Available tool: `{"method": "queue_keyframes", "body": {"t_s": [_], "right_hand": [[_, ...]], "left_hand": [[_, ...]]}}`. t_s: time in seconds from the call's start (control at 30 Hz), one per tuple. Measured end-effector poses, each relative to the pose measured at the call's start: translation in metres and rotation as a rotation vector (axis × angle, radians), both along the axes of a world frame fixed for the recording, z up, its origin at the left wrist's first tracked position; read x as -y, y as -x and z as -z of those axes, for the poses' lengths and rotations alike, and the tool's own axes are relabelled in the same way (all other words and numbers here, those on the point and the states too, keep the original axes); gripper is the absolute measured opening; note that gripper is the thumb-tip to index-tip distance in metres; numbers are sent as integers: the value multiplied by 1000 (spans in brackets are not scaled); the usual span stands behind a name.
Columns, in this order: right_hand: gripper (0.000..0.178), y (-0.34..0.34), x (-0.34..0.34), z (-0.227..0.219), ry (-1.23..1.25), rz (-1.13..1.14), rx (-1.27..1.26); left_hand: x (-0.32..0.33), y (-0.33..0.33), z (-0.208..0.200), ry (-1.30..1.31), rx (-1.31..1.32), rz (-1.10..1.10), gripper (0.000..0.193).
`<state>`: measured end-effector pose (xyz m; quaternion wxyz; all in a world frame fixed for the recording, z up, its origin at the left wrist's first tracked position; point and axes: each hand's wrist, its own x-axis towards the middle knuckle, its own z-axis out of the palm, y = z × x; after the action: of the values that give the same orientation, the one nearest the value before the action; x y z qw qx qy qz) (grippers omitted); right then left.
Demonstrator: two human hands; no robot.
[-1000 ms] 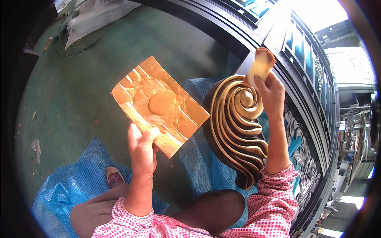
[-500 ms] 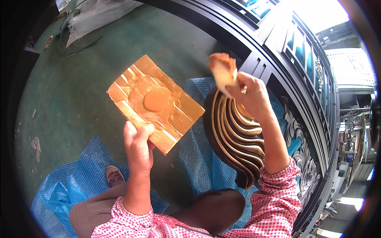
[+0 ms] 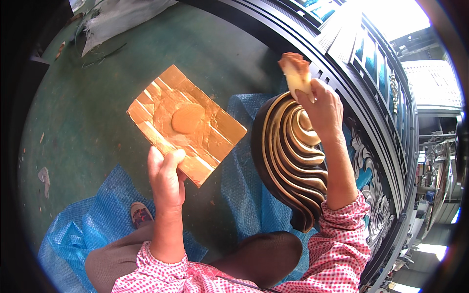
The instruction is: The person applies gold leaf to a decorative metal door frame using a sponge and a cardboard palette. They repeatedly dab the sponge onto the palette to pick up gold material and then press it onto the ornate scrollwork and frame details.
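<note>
My left hand grips the near corner of a flat board coated in gold paint, its thumb on top. A round puddle of gold paint sits in the middle of that board. Between the fingers of my right hand is a pale sponge whose upper end is stained orange-gold. Below and left of that hand stands a dark carved scroll ornament, its curling ridges highlighted in gold. The sponge is held up by the ornament's top; whether the two touch I cannot tell.
Blue bubble wrap lies on the green floor around my legs and under the ornament. A long black frame with silver carved leaves runs along the right. Whitish sheeting lies at the far left.
My right hand has moved up and to the right with the sponge, uncovering more of the ornament's curled top. The board in my left hand has shifted slightly left and up.
</note>
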<state>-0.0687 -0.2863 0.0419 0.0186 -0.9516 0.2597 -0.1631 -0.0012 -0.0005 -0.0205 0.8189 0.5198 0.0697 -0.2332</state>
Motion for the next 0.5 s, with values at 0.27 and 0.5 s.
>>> {"method": "queue_keyframes", "body": {"t_s": [0.27,0.5], "right_hand": [[15,-11,-20,0,7,-106,-36],[18,-6,-34,-7,-83,-312,-101]], "left_hand": [[0,-1,-3,44,5,-12,34],[-3,-6,1,11,29,-40,33]]}}
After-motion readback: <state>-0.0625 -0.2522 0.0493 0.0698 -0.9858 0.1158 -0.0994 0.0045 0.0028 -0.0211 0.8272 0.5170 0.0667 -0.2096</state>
